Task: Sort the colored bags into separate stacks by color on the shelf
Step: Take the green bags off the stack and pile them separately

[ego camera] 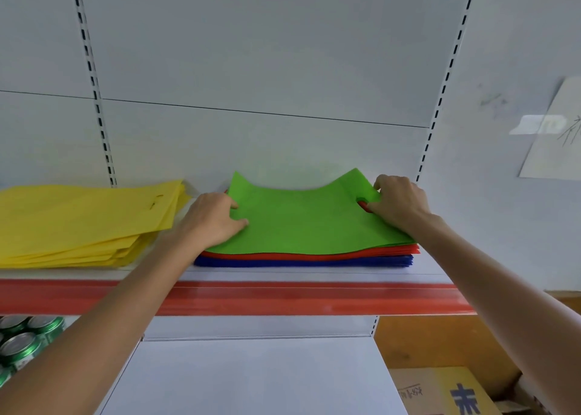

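Green bag (pixel 308 222) atop red bags (pixel 314 253) and blue bags (pixel 301 261), yellow stack (pixel 78 219) alongside.

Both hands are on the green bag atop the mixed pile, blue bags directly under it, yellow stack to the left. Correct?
No: the head view shows red bags directly under the green bag, with the blue bags at the bottom. The rest holds.
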A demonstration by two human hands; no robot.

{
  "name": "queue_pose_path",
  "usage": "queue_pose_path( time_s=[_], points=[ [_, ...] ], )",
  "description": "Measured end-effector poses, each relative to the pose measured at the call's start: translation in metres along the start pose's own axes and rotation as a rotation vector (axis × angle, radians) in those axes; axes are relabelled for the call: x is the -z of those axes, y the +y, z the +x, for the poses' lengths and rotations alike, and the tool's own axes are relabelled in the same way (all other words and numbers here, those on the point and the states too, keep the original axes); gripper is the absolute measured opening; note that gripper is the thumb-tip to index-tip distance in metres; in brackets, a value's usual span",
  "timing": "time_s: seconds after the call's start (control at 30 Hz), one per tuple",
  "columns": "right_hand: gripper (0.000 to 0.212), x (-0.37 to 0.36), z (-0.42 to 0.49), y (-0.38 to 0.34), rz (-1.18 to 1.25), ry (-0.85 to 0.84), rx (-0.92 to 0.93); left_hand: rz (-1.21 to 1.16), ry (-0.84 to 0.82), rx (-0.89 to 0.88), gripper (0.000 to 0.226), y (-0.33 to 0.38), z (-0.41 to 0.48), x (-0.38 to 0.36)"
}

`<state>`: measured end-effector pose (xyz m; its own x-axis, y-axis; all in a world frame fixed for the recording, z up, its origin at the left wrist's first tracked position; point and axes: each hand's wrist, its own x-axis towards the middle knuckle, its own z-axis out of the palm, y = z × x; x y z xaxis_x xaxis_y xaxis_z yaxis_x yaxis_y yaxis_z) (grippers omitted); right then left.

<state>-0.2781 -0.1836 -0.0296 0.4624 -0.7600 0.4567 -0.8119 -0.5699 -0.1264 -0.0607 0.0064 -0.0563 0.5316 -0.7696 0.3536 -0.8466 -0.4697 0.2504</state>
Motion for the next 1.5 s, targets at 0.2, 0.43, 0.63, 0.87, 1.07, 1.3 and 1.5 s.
queue_pose_path(
  time_s=[0.2,0.43,0.63,0.87,1.07,1.3,1.5],
  points=[
    [0.041,0.005,-0.001,-0.007,0.083,-0.033,-0.045,-0.006,0.003,0.009,0.053,-0.003,0.000,0.003],
    [0.032,0.016,-0.005,-0.007,0.099,0.002,-0.114,-0.076,0.068,-0.031,0.054,-0.006,0.000,0.016],
    [0.042,0.027,-0.005,-0.014,0.268,-0.025,-0.140,-0.123,0.117,-0.062,0.053,-0.016,0.003,0.028],
    [0.055,0.036,-0.007,-0.044,0.258,-0.008,-0.048,-0.172,0.178,-0.053,0.051,-0.045,0.002,0.051],
    [0.047,0.045,-0.003,-0.117,0.189,0.066,-0.053,-0.141,0.214,-0.059,0.050,-0.111,0.003,0.082],
    [0.048,0.028,-0.015,-0.245,0.179,0.081,-0.076,-0.068,0.142,-0.079,0.046,-0.244,0.001,0.121],
    [0.043,0.011,-0.035,-0.349,0.191,0.079,-0.123,-0.066,0.127,-0.103,0.048,-0.351,-0.003,0.152]
  ],
)
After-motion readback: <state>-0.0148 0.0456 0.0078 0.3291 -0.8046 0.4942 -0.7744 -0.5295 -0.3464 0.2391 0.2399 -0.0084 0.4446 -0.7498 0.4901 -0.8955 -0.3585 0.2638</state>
